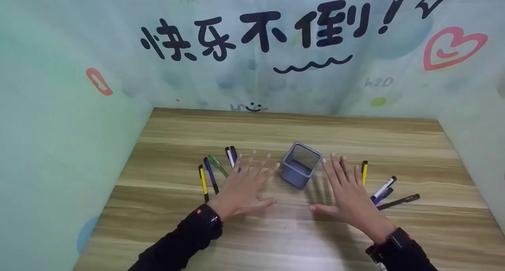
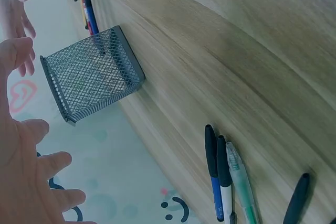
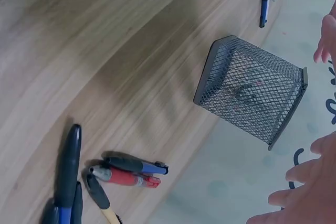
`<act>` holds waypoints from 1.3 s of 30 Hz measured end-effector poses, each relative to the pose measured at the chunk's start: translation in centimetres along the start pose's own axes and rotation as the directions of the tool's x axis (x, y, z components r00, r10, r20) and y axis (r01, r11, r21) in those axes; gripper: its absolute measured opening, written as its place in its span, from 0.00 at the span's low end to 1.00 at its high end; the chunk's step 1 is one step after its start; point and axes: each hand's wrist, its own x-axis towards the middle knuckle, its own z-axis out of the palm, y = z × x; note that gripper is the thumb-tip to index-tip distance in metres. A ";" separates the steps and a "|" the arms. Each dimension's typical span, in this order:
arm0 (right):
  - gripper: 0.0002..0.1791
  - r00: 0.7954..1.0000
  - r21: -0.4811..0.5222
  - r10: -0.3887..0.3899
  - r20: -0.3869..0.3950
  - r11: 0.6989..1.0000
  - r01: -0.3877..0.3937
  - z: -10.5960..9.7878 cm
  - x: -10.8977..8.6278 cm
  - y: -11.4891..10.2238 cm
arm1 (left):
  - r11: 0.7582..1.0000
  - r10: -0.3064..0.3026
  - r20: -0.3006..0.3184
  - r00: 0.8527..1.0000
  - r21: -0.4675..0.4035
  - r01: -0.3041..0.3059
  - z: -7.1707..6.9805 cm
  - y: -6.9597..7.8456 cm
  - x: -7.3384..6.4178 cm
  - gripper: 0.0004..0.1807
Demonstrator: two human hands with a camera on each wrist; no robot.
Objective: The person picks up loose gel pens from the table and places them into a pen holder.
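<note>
A dark mesh pen holder [image 1: 298, 178] stands upright between my hands, with no pens visible inside. My left hand [image 1: 240, 192], its fingers spread, hovers palm down left of it. On the other side my right hand [image 1: 349, 196] is spread in the same way, its fingertips close to the holder. Neither hand holds anything. Beyond the left hand lie a yellow pen [image 1: 203, 182], a blue pen [image 1: 211, 175], a green pen [image 1: 218, 165] and others. Around the right hand are a yellow pen [image 1: 364, 172], a black pen [image 1: 399, 201] and a red pen [image 3: 123, 177], seen in the right wrist view.
The wooden table [image 1: 165, 152] carries everything. Behind it hangs a printed backdrop [image 1: 252, 85] with large dark lettering. Pale side panels [image 1: 51, 125] bound the table at left and right. Each wrist wears a dark band [image 1: 209, 219] over a black sleeve.
</note>
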 end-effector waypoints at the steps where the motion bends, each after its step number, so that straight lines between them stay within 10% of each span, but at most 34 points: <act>1: 0.65 1.000 0.020 0.013 0.004 1.000 -0.013 0.0 0.1 0.0 | 1.000 0.001 -0.006 1.000 -0.003 -0.001 0.0 0.0 0.0 0.46; 13: 0.70 0.988 0.322 0.151 0.012 0.935 -0.147 0.8 1.5 0.7 | 0.999 -0.012 -0.009 1.000 -0.030 0.012 0.0 0.1 0.0 0.47; 30: 0.72 0.952 0.711 0.275 0.137 0.641 -0.288 4.3 4.2 0.7 | 0.998 -0.019 -0.063 0.998 -0.062 0.015 0.4 0.1 -0.3 0.47; 39: 0.64 0.947 0.770 0.284 0.153 0.567 -0.294 5.4 5.3 0.7 | 0.998 -0.021 -0.065 0.998 -0.059 0.017 0.7 0.1 -0.4 0.46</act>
